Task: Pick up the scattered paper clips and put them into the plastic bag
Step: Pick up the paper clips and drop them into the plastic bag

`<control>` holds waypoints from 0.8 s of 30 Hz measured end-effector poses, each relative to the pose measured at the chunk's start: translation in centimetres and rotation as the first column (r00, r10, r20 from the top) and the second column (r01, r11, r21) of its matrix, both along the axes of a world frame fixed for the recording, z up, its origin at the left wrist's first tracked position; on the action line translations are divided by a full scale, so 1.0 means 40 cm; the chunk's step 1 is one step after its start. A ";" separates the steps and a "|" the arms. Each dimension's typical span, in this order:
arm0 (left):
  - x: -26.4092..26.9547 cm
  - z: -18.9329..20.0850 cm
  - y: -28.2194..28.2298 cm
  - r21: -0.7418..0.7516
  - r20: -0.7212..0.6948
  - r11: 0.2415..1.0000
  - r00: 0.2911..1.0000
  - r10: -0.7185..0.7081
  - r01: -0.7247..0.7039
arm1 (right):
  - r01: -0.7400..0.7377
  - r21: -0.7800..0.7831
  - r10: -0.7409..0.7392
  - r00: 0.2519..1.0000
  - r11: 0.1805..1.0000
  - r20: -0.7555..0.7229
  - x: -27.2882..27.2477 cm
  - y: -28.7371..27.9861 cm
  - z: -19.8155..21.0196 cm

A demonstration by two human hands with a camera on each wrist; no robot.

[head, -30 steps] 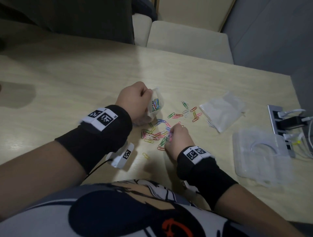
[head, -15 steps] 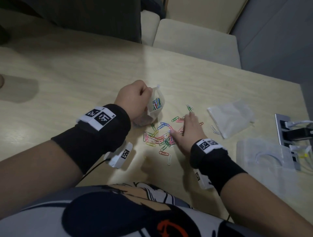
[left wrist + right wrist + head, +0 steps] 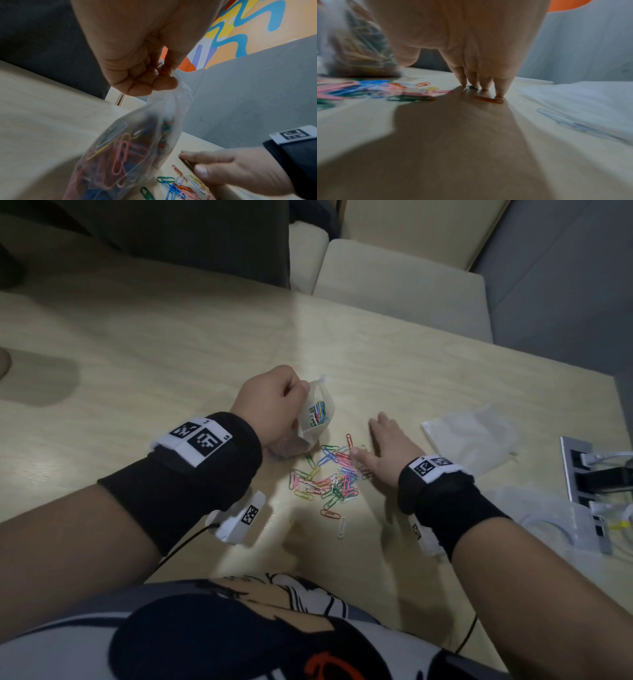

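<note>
pale wood table (image 3: 171, 344): left hand (image 3: 270, 402) pinches crinkly clear bag (image 3: 317, 419), right hand (image 3: 385, 450) flat on wiry clips (image 3: 329, 477).

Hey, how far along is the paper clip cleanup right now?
Partly done. The plastic bag, pinched at its top by the left hand, already holds a bunch of coloured clips. The right hand lies flat, fingertips pressing on stray clips on the table, none lifted. A sizeable pile of paper clips remains to be bagged.
</note>
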State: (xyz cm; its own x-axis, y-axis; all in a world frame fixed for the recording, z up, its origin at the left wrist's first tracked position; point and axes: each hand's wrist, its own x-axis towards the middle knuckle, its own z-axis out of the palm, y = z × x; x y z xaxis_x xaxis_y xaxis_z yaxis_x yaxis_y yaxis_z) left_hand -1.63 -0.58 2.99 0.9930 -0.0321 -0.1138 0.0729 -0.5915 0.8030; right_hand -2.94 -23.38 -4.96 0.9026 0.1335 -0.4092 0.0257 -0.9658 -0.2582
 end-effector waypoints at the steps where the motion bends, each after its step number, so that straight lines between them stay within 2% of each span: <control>1: 0.000 -0.001 -0.001 0.002 -0.001 1.000 1.000 0.000 0.000 | -0.034 -0.007 0.034 0.999 0.999 -0.031 -0.019 0.016 0.003; 4: -0.004 -0.004 -0.007 0.001 -0.014 1.000 1.000 -0.001 0.001 | -0.114 0.068 0.121 0.986 0.991 -0.112 -0.090 0.064 0.011; 6: -0.008 -0.005 -0.011 0.003 -0.010 1.000 1.000 -0.009 0.009 | -0.084 0.159 0.101 0.989 0.984 -0.103 -0.124 0.075 0.011; 8: -0.008 -0.006 -0.015 0.013 -0.007 1.000 1.000 -0.020 0.020 | 0.099 0.219 -0.096 0.995 0.971 -0.025 -0.137 0.063 0.013; 11: -0.010 -0.005 -0.019 0.018 -0.006 1.000 1.000 -0.024 0.024 | 0.422 0.162 -0.435 0.899 0.892 0.053 -0.138 0.013 0.007; 14: -0.015 -0.005 -0.023 0.010 -0.006 0.999 1.000 -0.031 0.031 | 0.536 0.018 -0.536 0.844 0.844 0.021 -0.144 -0.028 0.001; 17: -0.018 -0.002 -0.027 0.021 -0.010 0.999 0.999 -0.035 0.035 | 0.423 -0.048 -0.423 0.906 0.905 0.017 -0.166 -0.021 -0.015; 19: -0.018 -0.001 -0.027 0.026 -0.008 0.999 0.999 -0.031 0.031 | 0.279 0.027 -0.280 0.960 0.960 0.019 -0.183 0.012 -0.019; 21: -0.019 -0.001 -0.022 0.029 -0.007 0.999 1.000 -0.025 0.025 | 0.152 0.132 -0.149 0.988 0.980 -0.032 -0.199 0.056 -0.011; 23: -0.020 -0.001 -0.016 0.032 -0.008 0.999 1.000 -0.019 0.019 | 0.113 0.220 -0.093 0.991 0.969 -0.100 -0.205 0.090 0.009; 24: -0.021 -0.001 -0.012 0.030 -0.010 0.999 1.000 -0.014 0.014 | 0.133 0.265 -0.110 0.989 0.955 -0.099 -0.201 0.100 0.024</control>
